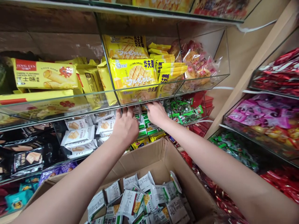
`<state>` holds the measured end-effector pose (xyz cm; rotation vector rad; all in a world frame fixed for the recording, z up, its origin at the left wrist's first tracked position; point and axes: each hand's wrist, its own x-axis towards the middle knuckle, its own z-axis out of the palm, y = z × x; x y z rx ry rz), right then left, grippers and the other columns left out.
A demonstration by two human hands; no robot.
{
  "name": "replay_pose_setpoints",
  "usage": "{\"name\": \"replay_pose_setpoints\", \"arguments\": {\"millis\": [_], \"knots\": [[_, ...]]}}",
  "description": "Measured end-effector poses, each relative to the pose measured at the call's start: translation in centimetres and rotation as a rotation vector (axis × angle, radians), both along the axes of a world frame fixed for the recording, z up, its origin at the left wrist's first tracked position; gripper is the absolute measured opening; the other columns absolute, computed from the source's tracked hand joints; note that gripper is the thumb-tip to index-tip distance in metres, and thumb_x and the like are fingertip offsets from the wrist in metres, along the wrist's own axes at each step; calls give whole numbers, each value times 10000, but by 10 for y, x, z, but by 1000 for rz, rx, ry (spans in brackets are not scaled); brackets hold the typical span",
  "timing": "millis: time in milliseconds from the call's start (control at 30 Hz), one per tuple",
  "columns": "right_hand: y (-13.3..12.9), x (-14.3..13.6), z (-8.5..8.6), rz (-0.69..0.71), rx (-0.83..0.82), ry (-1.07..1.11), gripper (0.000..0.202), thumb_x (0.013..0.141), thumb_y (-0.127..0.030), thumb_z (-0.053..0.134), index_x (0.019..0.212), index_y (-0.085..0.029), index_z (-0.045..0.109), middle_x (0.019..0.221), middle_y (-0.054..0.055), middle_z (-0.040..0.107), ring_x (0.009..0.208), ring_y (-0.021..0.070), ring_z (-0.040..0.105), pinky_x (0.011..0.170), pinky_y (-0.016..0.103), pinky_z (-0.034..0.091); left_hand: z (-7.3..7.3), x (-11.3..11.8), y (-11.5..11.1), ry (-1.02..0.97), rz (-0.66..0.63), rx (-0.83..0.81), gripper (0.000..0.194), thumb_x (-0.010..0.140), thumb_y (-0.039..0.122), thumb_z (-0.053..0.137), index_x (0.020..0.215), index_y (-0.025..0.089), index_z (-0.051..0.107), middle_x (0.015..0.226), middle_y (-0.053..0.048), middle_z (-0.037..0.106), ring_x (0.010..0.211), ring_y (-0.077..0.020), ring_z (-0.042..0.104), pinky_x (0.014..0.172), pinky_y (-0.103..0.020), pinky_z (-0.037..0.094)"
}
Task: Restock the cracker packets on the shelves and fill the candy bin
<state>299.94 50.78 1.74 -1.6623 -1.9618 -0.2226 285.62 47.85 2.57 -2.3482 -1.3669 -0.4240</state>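
Observation:
Both hands reach into a clear shelf bin below the yellow waffle packs (133, 73). My left hand (127, 124) lies over the bin between white snack packs (79, 134) and green-and-white packs (150, 123); its fingers are bent and their tips are partly hidden under the upper shelf edge. My right hand (156, 113) is just right of it, above the green-and-white packs, its fingertips hidden too. Whether either hand grips a pack cannot be made out. Below the arms, an open cardboard box (187, 183) holds several small white-and-green packs (130, 202).
The clear upper shelf edge (88, 101) runs just above the hands. Black packs (30, 157) fill the bin at left, green-wrapped sweets (185, 110) the bin at right. A wooden post (243, 71) and more candy bins (263, 113) stand further right.

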Motion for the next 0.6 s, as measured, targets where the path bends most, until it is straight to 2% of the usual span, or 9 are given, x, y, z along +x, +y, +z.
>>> {"name": "replay_pose_setpoints", "arguments": {"millis": [133,333,467,600], "knots": [[1,-4,0,29,-1,14,368,795,-130,385,1101,-171,585,1128,122,580,1069,274,494,910,409,390,3,1,-4,92,53,68,360,837,234,365,1050,67,602,1127,-228,571,1107,-362,471,976,-549,249],[2,-11,3,209,-63,-14,421,790,-106,371,1163,-195,545,1162,89,596,1129,241,471,931,385,377,-2,-7,-3,148,31,99,438,849,249,363,1173,0,518,1296,-280,439,1250,-371,326,1003,-573,200],[2,-6,8,190,-83,-44,421,767,-89,396,1124,-214,580,1151,80,610,1123,243,491,913,370,389,-2,-12,-4,134,-12,103,453,841,257,398,1184,-20,507,1306,-293,427,1246,-394,322,997,-602,201],[-2,-3,13,133,-149,-54,378,758,-81,422,1056,-191,626,1091,85,641,1051,233,545,891,339,404,8,-13,-9,119,-65,78,411,822,239,426,1127,-7,553,1228,-286,495,1189,-394,394,976,-560,282]]}}
